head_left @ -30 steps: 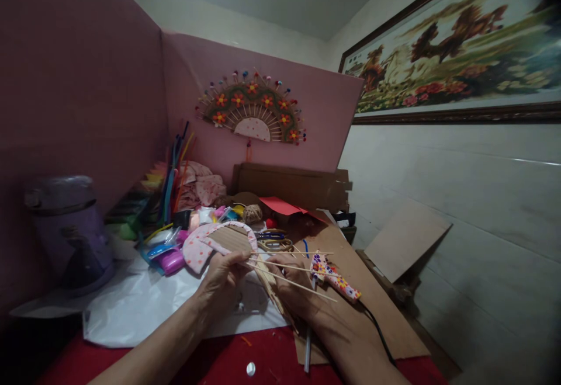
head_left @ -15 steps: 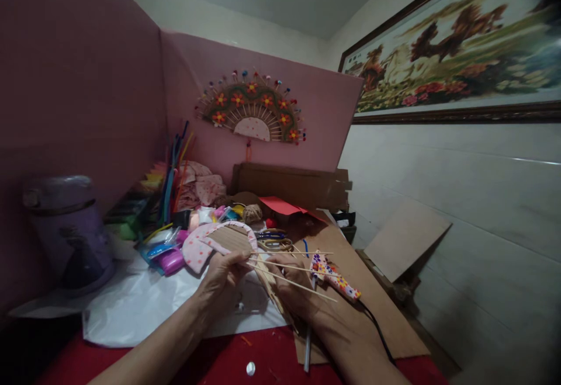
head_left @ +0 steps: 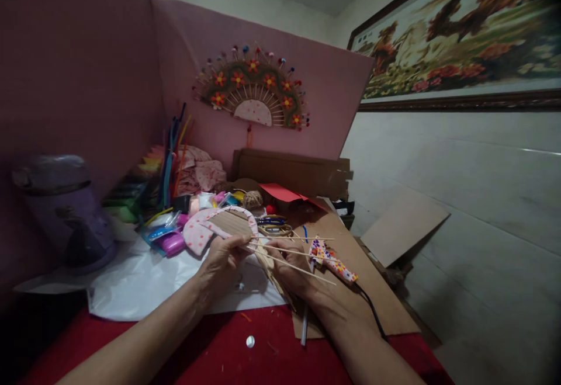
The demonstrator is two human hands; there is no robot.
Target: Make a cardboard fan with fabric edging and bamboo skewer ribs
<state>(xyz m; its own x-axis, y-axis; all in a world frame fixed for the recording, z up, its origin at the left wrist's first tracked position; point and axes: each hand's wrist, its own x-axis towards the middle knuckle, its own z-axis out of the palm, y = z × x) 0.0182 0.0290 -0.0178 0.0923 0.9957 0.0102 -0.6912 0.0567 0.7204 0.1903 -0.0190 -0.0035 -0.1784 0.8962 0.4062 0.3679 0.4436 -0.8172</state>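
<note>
My left hand (head_left: 224,257) is closed, thumb and fingers pinching the edge of a fabric-covered cardboard piece (head_left: 228,222) whose ribbed brown face shows. From that grip three thin bamboo sticks (head_left: 302,253) fan out to the right. Pink fabric with red dots (head_left: 197,234) shows at the piece's left. My right hand (head_left: 293,268) sits beneath the sticks, fingers curled; what they hold, if anything, is hidden. Beside it lies a bundle of loose sticks (head_left: 268,263). A glue gun (head_left: 333,261) wrapped in flowered cloth rests on brown cardboard just right of that hand.
Scissors (head_left: 272,228), a twine ball (head_left: 252,199) and bright clay packs (head_left: 172,243) lie behind my hands. A purple bottle (head_left: 65,215) stands at left. A decorated fan (head_left: 254,96) hangs on the pink board. White plastic (head_left: 140,291) covers part of the red tabletop (head_left: 210,344).
The camera view has tilted down slightly, so the scene sits higher in the picture. Both hands and the sticks keep nearly the same position relative to each other.
</note>
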